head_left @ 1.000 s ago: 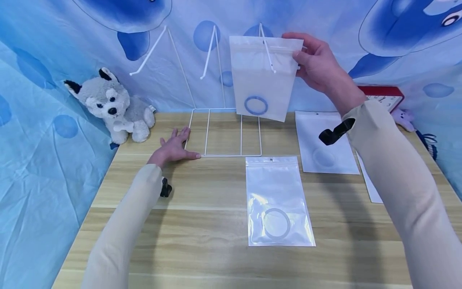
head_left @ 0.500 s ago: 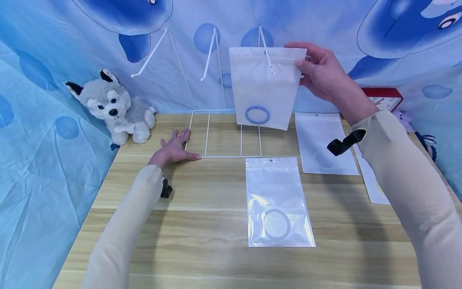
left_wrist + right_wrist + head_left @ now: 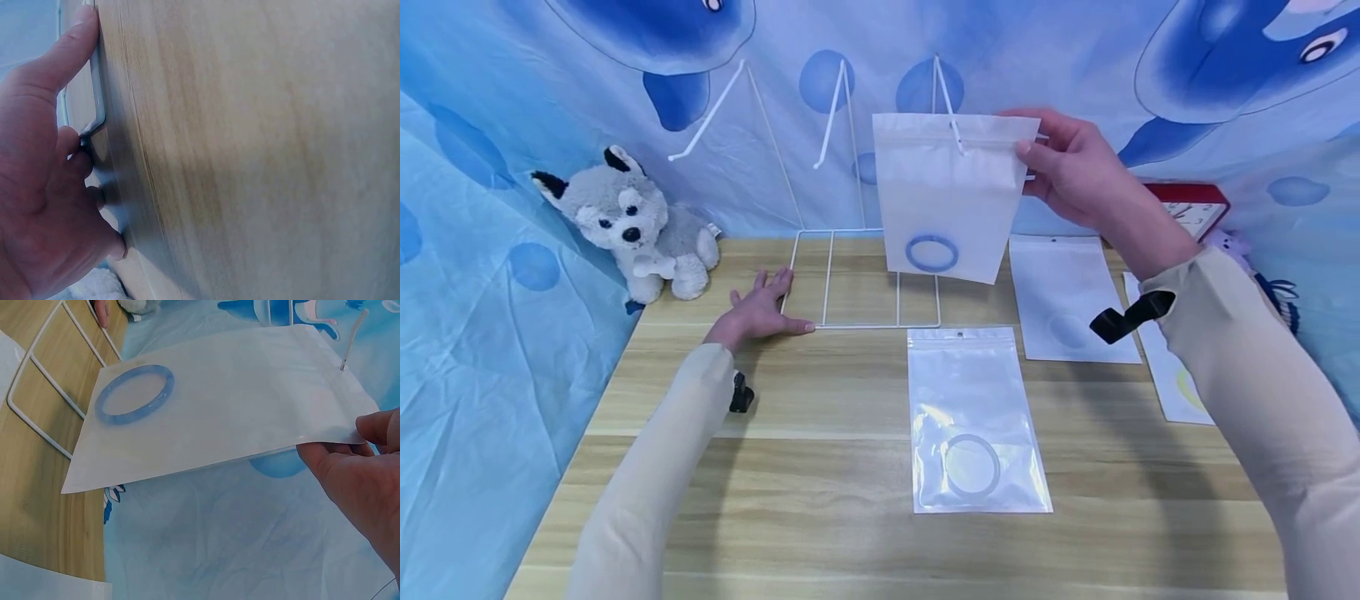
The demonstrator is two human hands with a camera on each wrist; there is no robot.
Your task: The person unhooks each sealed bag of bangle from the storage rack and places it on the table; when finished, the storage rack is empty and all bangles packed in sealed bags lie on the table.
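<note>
My right hand [image 3: 1075, 171] pinches the top right corner of a white zip bag [image 3: 947, 187] between thumb and fingers. A blue ring [image 3: 932, 253], like a bangle, shows near the bag's bottom. The front end of the rack's right hook [image 3: 951, 108] stands out in front of the bag's top strip; in the right wrist view the hook [image 3: 354, 337] meets the bag at that strip. My left hand [image 3: 756, 310] rests with spread fingers on the left front corner of the white wire rack's base [image 3: 880, 326]. The left and middle hooks [image 3: 831, 117] carry nothing.
A clear-fronted bag [image 3: 962, 392] with a pale ring lies at the front middle of the wooden table. Two more bags [image 3: 1060, 283] lie at right, partly behind my sleeve. A husky plush [image 3: 632, 225] sits back left; a red clock [image 3: 1187, 208] stands back right.
My right hand has moved down and slightly right, and the bag has come down with it, still at the right hook. The left hand keeps its place on the rack's base.
</note>
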